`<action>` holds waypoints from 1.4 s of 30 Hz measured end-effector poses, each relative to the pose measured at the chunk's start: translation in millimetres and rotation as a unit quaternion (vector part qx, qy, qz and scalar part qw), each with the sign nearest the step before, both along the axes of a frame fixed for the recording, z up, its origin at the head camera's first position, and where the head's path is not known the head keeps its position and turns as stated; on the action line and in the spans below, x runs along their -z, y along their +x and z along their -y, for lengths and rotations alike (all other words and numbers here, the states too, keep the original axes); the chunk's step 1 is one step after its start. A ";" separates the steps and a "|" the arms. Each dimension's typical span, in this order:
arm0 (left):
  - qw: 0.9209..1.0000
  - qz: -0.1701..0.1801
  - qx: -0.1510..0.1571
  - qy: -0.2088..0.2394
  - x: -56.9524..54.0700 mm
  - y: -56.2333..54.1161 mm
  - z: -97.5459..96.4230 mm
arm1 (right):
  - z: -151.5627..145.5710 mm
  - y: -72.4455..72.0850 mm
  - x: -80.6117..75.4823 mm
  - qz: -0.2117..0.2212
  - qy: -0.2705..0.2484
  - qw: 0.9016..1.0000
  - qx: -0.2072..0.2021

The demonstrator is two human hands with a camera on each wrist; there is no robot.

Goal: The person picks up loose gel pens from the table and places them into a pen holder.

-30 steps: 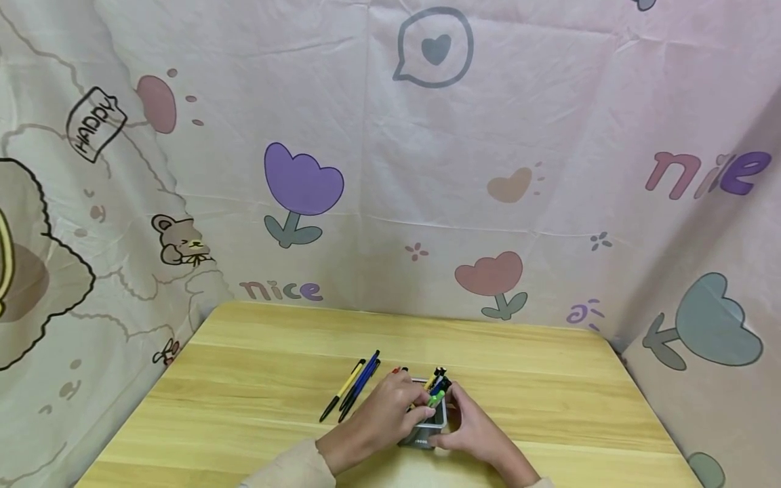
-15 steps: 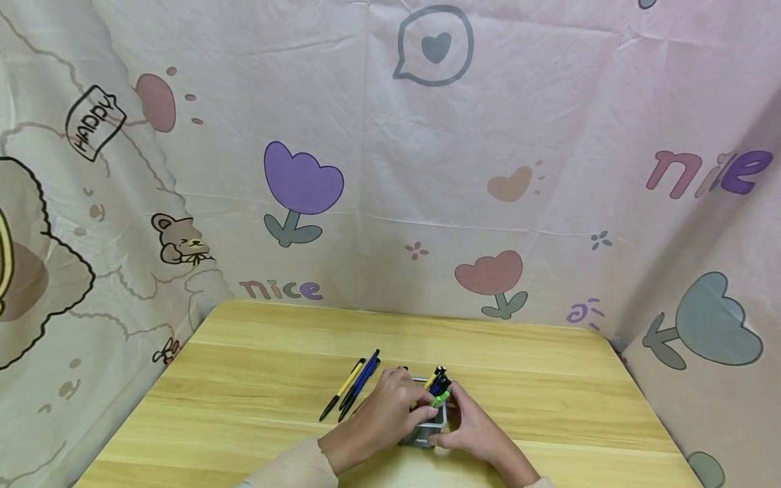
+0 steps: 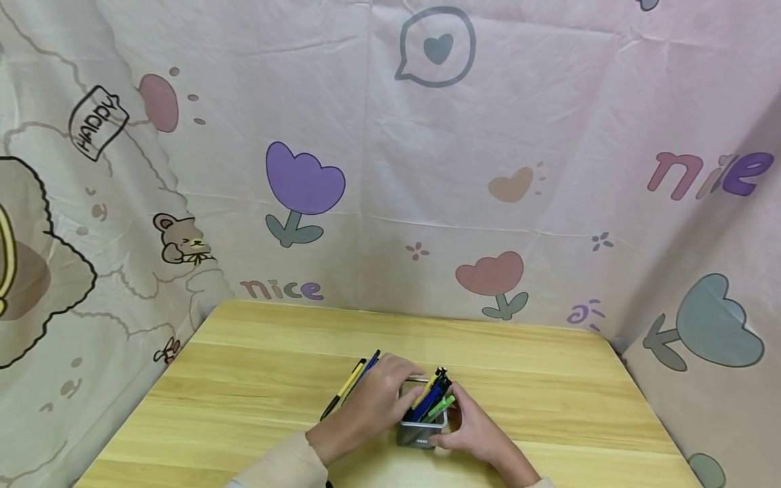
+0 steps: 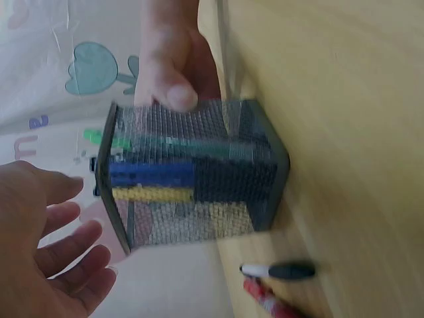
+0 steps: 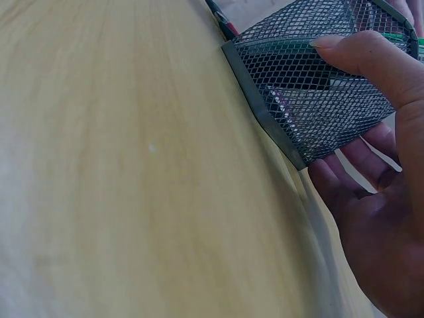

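Observation:
A black mesh pen holder point(image 3: 417, 436) stands on the table with a yellow pen, a blue pen point(image 3: 425, 404) and a green pen point(image 3: 441, 408) leaning inside, beside black-tipped ones. My right hand point(image 3: 478, 434) grips its right side, thumb on the near wall and fingers around the far side, as the right wrist view confirms. My left hand point(image 3: 375, 400) hovers at the holder's left, fingers parted and bent loosely, holding nothing. In the left wrist view, its fingers point(image 4: 79, 248) are apart from the rim.
Left of the holder lie a yellow pen point(image 3: 348, 383) and a blue pen point(image 3: 372, 362), partly covered by the left hand. A red pen point(image 4: 268, 298) and a black-and-white pen point(image 4: 291, 270) lie near the holder's base. Printed cloth point(image 3: 390, 169) hangs behind the table.
My left hand has let go of the green pen, which now leans inside the holder, and has drawn back to the left. My right hand keeps its grip on the holder.

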State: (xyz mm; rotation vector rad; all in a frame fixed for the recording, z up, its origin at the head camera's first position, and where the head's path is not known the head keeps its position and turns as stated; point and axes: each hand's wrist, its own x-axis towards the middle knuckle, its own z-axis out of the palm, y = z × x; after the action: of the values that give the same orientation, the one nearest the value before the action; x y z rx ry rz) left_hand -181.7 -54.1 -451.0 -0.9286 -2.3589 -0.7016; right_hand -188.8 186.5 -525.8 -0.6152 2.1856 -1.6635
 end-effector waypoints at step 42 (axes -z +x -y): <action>0.960 0.211 -0.164 -0.085 44.0 -55.8 64.9 | 1.7 -0.8 0.1 -0.014 0.020 1.000 0.009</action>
State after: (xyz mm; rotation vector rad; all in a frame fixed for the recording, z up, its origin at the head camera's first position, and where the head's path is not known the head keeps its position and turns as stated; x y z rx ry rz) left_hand -237.6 -119.0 -494.9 -0.4589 -2.8960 -0.6134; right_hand -189.7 184.9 -525.9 -0.6128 2.2447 -1.6256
